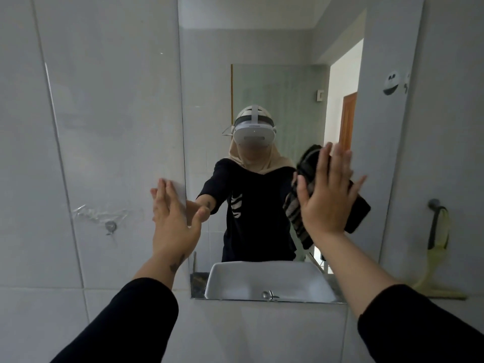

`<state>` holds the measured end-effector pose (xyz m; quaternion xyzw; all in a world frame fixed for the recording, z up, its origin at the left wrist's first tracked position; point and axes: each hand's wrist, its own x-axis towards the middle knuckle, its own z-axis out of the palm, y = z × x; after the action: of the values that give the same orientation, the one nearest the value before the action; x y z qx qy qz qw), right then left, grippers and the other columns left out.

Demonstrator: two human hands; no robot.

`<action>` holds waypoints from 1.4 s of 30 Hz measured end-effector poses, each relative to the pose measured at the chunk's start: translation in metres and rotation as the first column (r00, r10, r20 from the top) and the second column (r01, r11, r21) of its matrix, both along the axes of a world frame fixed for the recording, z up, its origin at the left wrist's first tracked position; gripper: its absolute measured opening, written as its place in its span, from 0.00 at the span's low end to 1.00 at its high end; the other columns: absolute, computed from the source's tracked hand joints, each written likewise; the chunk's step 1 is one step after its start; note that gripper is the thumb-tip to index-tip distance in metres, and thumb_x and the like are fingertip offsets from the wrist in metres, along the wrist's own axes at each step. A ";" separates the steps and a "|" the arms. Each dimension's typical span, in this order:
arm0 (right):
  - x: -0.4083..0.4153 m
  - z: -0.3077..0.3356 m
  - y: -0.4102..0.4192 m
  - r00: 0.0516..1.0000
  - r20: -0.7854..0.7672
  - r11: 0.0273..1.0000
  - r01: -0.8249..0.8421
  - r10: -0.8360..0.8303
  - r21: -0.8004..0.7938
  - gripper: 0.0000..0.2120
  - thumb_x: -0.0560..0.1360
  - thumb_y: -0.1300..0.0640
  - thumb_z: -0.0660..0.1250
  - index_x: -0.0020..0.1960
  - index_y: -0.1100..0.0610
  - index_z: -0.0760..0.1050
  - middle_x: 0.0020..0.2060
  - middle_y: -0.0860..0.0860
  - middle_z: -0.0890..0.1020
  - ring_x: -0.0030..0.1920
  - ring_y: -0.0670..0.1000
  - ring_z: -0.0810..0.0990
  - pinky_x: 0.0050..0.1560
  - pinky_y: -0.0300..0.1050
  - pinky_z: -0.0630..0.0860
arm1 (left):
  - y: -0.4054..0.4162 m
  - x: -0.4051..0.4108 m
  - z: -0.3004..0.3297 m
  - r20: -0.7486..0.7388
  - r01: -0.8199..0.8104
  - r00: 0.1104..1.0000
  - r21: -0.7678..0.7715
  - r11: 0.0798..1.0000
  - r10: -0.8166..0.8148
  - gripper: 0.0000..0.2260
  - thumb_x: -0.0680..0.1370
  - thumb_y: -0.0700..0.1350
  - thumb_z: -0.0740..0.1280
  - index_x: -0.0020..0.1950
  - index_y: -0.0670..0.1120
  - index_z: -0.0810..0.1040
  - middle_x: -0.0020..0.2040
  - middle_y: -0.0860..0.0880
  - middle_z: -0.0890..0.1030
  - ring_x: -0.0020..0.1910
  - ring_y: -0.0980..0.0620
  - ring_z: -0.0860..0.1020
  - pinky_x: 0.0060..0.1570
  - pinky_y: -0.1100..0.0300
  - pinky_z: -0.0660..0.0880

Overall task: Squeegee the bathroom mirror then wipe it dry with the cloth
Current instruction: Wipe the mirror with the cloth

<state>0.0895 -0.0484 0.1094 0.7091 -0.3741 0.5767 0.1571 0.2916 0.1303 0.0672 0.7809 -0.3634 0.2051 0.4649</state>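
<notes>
Dark cloth [358,205] flat under the right hand [327,197], fingers [337,163] spread, against the mirror [262,74].

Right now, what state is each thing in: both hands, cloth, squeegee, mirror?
right hand: open and flat, fingers spread, pressing the cloth against the glass.
cloth: dark, striped, bunched, pinned between palm and mirror.
left hand: open, empty, braced at the mirror's left edge, partly on the tile.
squeegee: yellow-green, hanging from a wall hook right of the mirror, not in use.
mirror: mounted on the wall, no obvious droplets or streaks visible.
</notes>
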 end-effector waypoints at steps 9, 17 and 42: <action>0.090 0.010 0.066 0.910 -0.409 0.951 -0.181 0.066 -0.250 0.32 0.79 0.41 0.51 0.78 0.53 0.48 0.77 0.54 0.53 0.77 0.57 0.50 0.72 0.67 0.50 | 0.003 -0.001 -0.001 0.042 0.034 0.999 -0.015 0.999 -0.033 0.41 0.77 0.59 0.61 0.77 0.48 0.38 0.77 0.53 0.35 0.75 0.53 0.35 0.75 0.47 0.46; 0.130 -0.009 0.089 0.838 -0.542 0.914 -0.266 0.062 -0.306 0.32 0.79 0.41 0.52 0.78 0.52 0.49 0.77 0.53 0.53 0.77 0.56 0.50 0.71 0.67 0.51 | 0.021 -0.004 -0.047 0.126 -0.003 0.992 -0.005 1.000 0.003 0.35 0.79 0.54 0.58 0.77 0.46 0.42 0.79 0.49 0.42 0.76 0.53 0.39 0.74 0.45 0.53; -0.011 -0.115 -0.015 0.980 -0.199 0.985 -0.063 0.030 -0.162 0.31 0.79 0.42 0.53 0.78 0.52 0.48 0.77 0.54 0.51 0.77 0.55 0.48 0.72 0.61 0.39 | 0.003 -0.006 -0.091 0.066 0.005 0.998 0.004 1.000 -0.005 0.39 0.77 0.51 0.65 0.78 0.51 0.41 0.77 0.54 0.36 0.76 0.54 0.37 0.71 0.55 0.50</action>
<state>0.0787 -0.0636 -0.0057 0.7552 -0.2903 0.5371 0.2386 0.2857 0.1329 -0.0237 0.7735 -0.3811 0.2290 0.4517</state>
